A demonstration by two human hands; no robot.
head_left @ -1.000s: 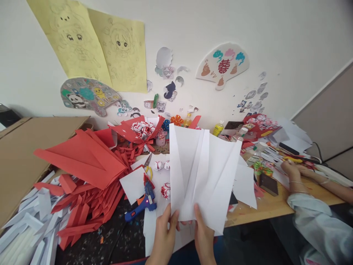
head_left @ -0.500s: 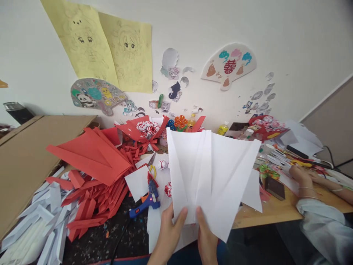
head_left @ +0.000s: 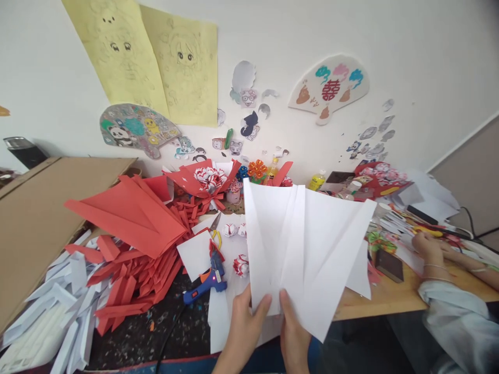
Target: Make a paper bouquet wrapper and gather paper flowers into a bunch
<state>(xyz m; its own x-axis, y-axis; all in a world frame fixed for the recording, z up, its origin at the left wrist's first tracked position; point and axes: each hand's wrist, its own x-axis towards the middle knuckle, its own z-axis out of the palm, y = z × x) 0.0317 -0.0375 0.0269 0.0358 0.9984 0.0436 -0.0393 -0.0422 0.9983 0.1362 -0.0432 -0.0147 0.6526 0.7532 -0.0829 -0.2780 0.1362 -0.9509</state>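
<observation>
1. The pleated white paper [head_left: 327,234] is held up at the near side of the table [head_left: 374,300], fanned wider at the top than at the bottom.
2. The left hand [head_left: 249,317] pinches its lower left part, thumb on the front face; the right hand [head_left: 293,332] pinches just beside it, thumb also in front. Both grips are narrow, with the paper between.
3. It should handle as very light, thin and springy: stiff along the folds, floppy across the broad flat panels. It probably will not slip much, but would dent, crease or tear under a hard squeeze.
4. The narrow lower end, where the folds draw together, looks the best place to hold; the upper corners would likely bend if gripped alone.
5. Most of the fingers behind the paper are hidden, as is its back face. Whether it is one sheet or overlapped pieces, I cannot tell.
6. The paper covers part of the tabletop behind it. Left of it, a red-and-white paper flower [head_left: 240,265] and a blue glue gun [head_left: 208,283] remain visible.
7. Farther left, folded red paper [head_left: 128,215] lies over a heap of red paper strips [head_left: 156,283]; the heap's lower layers are hidden.
8. At far right, a co-worker's hand [head_left: 427,248] is by the clutter; what it holds is hard to make out.
</observation>
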